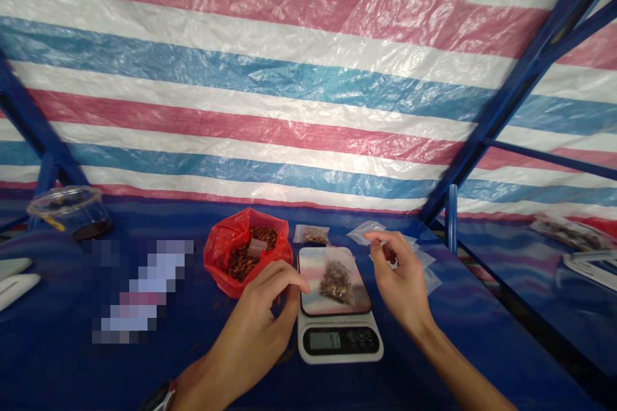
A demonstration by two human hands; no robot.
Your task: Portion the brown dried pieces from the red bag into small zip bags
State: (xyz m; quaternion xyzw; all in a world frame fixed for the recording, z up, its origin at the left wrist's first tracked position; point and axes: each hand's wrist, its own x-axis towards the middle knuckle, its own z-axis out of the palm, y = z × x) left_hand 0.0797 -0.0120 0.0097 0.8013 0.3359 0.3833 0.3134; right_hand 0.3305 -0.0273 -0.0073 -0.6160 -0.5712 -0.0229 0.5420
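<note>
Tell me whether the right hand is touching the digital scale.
Apart: the head view shows the right hand held beside the digital scale, with blue surface visible between them.

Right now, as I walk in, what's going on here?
A person is working at a digital kitchen scale on a blue-covered table. A clear bag of brown pieces sits on the scale, whose display reads about 9.1. The left hand is curled beside the platform, next to a red plastic bag of more brown pieces. The right hand is raised, fingers pinched, over loose clear bags; whether it holds one is hard to tell.
</note>
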